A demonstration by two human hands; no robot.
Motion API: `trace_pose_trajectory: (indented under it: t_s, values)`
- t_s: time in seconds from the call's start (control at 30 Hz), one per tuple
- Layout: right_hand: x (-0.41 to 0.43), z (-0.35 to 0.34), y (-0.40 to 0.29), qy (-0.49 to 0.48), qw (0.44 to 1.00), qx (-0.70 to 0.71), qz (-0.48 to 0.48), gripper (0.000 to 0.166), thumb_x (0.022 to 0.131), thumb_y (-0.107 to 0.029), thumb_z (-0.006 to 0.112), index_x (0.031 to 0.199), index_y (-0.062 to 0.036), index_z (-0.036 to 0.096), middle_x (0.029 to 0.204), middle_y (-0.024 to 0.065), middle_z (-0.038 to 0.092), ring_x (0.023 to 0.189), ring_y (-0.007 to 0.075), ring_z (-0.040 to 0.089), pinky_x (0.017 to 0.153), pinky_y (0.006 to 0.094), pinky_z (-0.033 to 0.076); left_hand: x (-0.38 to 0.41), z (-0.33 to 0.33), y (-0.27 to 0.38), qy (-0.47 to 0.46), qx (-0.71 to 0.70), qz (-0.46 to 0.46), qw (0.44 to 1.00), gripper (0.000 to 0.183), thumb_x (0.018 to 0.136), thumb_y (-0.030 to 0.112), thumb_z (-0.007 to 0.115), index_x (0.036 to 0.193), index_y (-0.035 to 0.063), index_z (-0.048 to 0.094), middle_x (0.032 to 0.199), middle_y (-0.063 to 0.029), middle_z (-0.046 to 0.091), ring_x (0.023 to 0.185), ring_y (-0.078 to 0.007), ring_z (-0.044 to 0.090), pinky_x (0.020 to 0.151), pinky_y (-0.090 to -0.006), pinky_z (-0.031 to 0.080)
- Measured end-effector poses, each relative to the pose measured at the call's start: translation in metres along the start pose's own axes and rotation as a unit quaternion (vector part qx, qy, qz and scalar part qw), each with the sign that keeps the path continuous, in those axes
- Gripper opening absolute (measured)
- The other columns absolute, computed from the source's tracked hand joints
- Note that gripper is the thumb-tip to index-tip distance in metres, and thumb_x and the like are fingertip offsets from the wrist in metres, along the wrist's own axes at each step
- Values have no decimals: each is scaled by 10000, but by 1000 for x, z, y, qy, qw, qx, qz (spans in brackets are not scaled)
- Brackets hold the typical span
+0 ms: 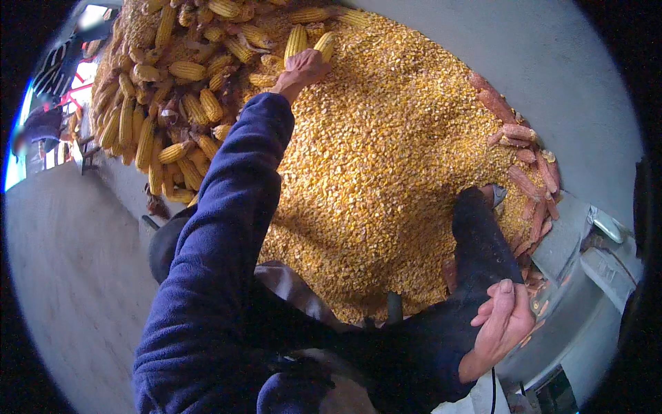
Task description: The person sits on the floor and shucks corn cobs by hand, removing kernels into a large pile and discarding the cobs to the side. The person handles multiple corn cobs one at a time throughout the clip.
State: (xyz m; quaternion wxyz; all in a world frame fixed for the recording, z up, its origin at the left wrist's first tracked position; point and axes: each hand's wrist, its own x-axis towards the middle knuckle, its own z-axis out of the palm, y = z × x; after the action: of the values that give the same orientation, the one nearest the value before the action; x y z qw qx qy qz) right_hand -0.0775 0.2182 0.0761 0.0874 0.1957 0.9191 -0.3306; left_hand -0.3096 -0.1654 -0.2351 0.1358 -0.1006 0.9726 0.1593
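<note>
My left hand (306, 68) reaches out to the edge of a heap of corn ears, its fingers curled around a yellow ear of corn (325, 45). A second ear (295, 42) projects just beyond the knuckles; whether it is also gripped is hidden by the hand. Loose corn kernels (372, 155) lie in a broad pile right below and beside this hand. My right hand (504, 315) rests over my right leg, fingers folded in and thumb on top. Nothing shows in it.
Unshelled corn ears (191, 108) are heaped at the upper left. Bare reddish cobs (535, 181) line the pile's right edge, near a grey-green metal object (584, 248). Concrete floor (67, 248) spreads at left. Another person (41, 127) is at the far left.
</note>
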Motion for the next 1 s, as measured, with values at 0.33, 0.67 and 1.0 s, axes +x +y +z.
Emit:
trace_pose_trajectory:
  t_s: [0.33, 0.67, 1.0]
  values:
    - [0, 14, 10, -14, 997, 41, -63, 352, 921, -277, 517, 687, -14, 516, 462, 40, 494, 380, 97, 463, 378, 249, 359, -57, 36, 6, -31, 57, -40, 997, 519, 678, 522, 693, 845, 31, 682, 807, -153, 669, 770, -315, 657, 672, -428, 517]
    - [-6, 36, 2, 39, 959, -151, -237, 432, 887, -329, 517, 623, 12, 533, 621, 256, 561, 625, 421, 578, 568, 502, 423, -167, -18, 74, -87, 36, 181, 979, 367, 669, 390, 652, 773, 38, 648, 768, -173, 636, 758, -338, 626, 640, -437, 476]
    - [20, 34, -36, -75, 970, 159, -166, 638, 877, -503, 455, 484, -2, 497, 399, 126, 476, 381, 246, 522, 494, 378, 455, -259, -211, 116, -101, -247, 138, 954, 480, 736, 432, 644, 623, -34, 618, 513, -107, 564, 410, -189, 571, 374, -319, 440]
